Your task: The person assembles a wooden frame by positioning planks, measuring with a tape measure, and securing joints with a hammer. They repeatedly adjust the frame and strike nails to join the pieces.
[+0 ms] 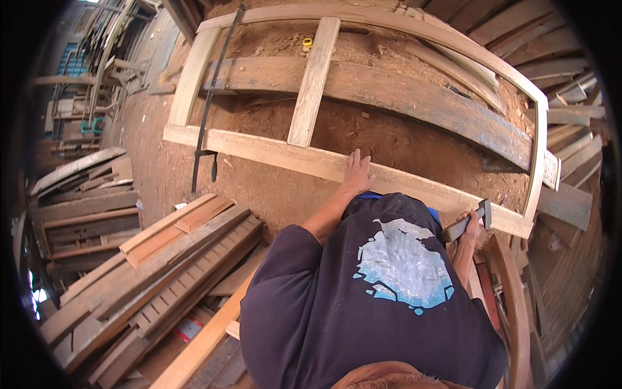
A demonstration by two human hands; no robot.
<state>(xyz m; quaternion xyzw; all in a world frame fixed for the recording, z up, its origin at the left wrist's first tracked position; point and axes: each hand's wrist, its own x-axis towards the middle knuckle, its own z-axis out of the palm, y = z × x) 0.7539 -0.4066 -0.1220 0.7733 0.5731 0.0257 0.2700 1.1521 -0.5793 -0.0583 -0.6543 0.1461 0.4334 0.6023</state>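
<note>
A pale wooden frame (259,148) with a crosspiece (314,81) lies in front of me. My left hand (357,172) rests on its near rail, fingers stretched over the wood, holding nothing. Further right, my right hand (475,228) is closed around a dark grey tool with a squared metal end (484,212), beside the same rail near the frame's right corner. Part of the tool is hidden by the fingers, so its exact kind is unclear. A long black bar clamp (208,104) spans the frame's left part, its handle hanging below the near rail.
A thick dark beam (389,87) runs beneath the frame. Beyond the beam, a yellow tape measure (307,43) lies among sawdust. Stacked boards (162,259) fill the lower left, and more planks (564,129) crowd the right. A green stool (92,125) stands far left.
</note>
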